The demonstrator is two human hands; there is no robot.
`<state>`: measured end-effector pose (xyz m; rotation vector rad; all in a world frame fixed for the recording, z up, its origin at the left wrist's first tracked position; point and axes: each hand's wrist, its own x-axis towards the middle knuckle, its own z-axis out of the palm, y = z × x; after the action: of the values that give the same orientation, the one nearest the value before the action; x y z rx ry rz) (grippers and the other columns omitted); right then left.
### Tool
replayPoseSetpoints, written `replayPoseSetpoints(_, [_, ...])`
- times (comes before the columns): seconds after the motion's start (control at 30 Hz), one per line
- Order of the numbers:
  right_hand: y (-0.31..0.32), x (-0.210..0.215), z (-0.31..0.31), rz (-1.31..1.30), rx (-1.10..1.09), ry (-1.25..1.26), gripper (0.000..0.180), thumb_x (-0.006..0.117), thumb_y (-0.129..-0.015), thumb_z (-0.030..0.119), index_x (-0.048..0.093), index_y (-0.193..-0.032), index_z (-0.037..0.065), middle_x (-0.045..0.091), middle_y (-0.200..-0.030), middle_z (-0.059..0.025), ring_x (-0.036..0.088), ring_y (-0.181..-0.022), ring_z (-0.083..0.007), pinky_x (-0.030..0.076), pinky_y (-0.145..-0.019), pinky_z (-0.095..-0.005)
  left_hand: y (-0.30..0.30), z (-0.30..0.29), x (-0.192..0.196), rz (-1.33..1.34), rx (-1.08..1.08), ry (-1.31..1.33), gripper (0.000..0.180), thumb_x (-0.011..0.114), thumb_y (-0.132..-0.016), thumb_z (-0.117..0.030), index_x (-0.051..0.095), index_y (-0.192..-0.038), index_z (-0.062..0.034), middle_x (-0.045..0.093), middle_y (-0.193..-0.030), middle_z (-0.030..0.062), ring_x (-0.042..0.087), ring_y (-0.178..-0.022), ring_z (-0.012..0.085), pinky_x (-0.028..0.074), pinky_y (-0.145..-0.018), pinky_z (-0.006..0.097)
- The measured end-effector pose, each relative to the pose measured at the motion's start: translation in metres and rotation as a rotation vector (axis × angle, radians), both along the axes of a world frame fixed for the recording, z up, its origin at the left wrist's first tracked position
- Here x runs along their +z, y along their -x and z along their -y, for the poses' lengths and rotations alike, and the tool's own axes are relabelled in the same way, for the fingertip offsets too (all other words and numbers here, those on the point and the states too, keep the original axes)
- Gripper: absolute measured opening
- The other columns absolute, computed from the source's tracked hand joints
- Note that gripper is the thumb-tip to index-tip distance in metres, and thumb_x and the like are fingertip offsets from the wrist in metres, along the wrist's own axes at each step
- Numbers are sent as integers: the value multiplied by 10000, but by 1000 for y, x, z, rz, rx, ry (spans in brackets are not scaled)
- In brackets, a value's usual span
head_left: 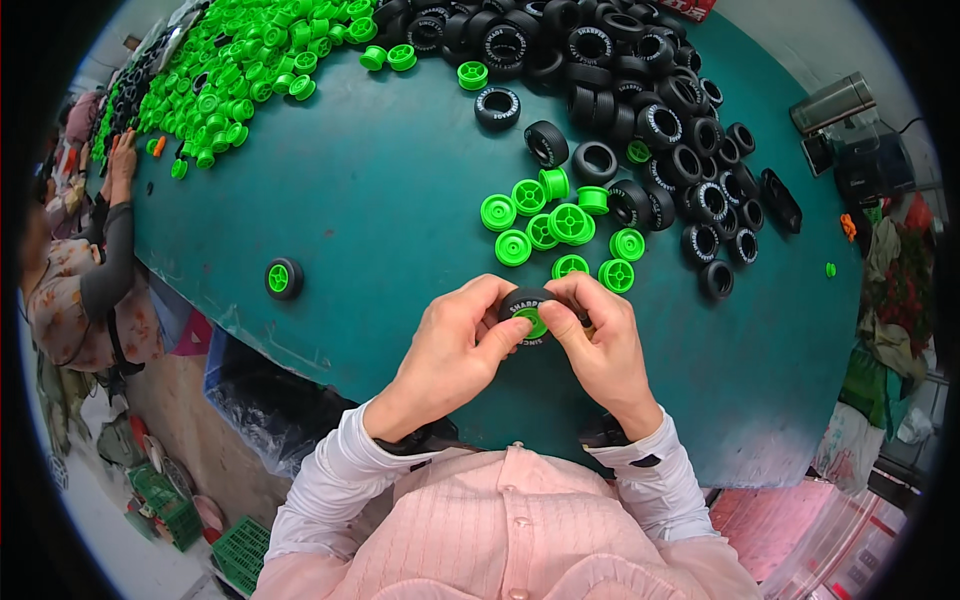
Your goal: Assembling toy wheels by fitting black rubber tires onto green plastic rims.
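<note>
Both my hands close around a black toy tyre (pixel 519 299) with a green wheel rim (pixel 533 322) inside it, just above the near edge of the table. My left hand (pixel 452 335) grips the tyre's left side, its thumb on the rim's face. From the other side my right hand (pixel 598 335) holds it, thumb pressed against the rim too. Several loose green rims (pixel 570 224) lie just beyond my hands. Off to the left, a tyre with a green rim fitted inside (pixel 283 279) rests alone on the table.
A heap of black tyres (pixel 660 126) covers the table's far right, with a dark oblong object (pixel 781 201) beside it. Many green rims (pixel 250 70) pile up at the far left. Another person's hand (pixel 122 160) rests at the table's left edge. A metal flask (pixel 832 103) stands beyond the right edge.
</note>
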<state>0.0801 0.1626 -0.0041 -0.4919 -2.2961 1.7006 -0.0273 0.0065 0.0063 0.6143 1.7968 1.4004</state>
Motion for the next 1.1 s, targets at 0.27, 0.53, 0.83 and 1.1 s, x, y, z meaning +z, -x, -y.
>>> replayPoseSetpoints(0.27, [1,1,-6,102,-4,350,199,667,-973,181,618,-960,-11,593,-753,-6,521,-644,-59,399,-511,-226,3,-1,0,175,-10,-97,170,668,-935,-71,608,-1064,24,651,-869,55,632,-738,111,525,-667,257])
replayPoseSetpoints(0.53, [3,4,-2,107,-54,580,208,681,-969,185,643,-1046,-4,643,-873,-10,549,-703,-46,435,-539,-210,4,2,-4,449,101,-159,254,615,-1014,-193,599,-1137,29,675,-1012,79,685,-857,155,583,-743,279])
replayPoseSetpoints(0.83, [-3,13,0,165,-40,510,245,690,-961,183,647,-1100,-14,644,-877,-10,549,-691,-53,444,-568,-207,0,0,-6,464,158,-281,276,605,-1021,-199,604,-1170,33,683,-1053,84,674,-932,153,607,-745,314])
replayPoseSetpoints(1.1, [1,8,-2,122,-12,560,234,699,-948,168,653,-1084,-17,617,-848,5,533,-686,-51,457,-602,-203,-1,0,-10,583,195,-318,283,598,-1025,-228,605,-1185,6,688,-1099,86,683,-957,154,609,-811,351])
